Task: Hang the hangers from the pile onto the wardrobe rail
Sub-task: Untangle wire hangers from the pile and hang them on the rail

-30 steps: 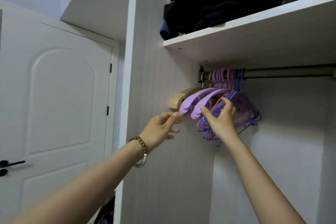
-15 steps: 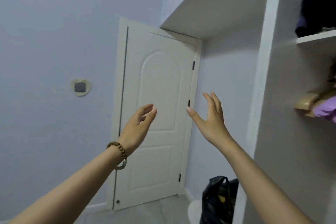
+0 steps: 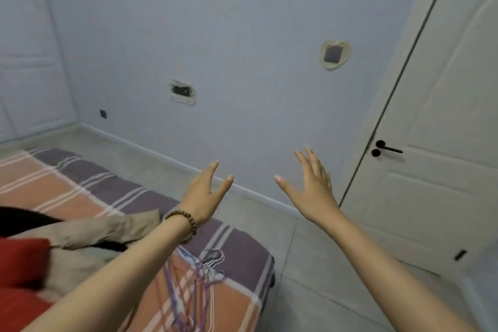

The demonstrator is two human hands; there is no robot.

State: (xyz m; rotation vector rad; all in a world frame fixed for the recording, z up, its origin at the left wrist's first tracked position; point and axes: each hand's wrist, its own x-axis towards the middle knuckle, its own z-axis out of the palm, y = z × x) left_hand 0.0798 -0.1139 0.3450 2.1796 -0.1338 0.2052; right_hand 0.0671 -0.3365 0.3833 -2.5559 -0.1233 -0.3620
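A pile of thin purple and white hangers (image 3: 196, 275) lies on the striped bed (image 3: 242, 248) near its right corner, partly hidden under my left forearm. My left hand (image 3: 206, 193), with a bead bracelet at the wrist, is held out in the air above the bed, fingers straight and empty. My right hand (image 3: 310, 187) is also raised and empty, fingers spread, over the floor in front of the wall. The wardrobe and its rail are out of view.
Beige, black and red clothes (image 3: 80, 240) lie on the bed at the left. A white door (image 3: 436, 170) with a black handle (image 3: 388, 148) stands at the right. Grey tiled floor (image 3: 310, 277) runs between bed and door.
The view has swung left from the wardrobe rail, past the door, to the bed with the hanger pile. Both hands let go of the hung hangers and now hang open in the air.
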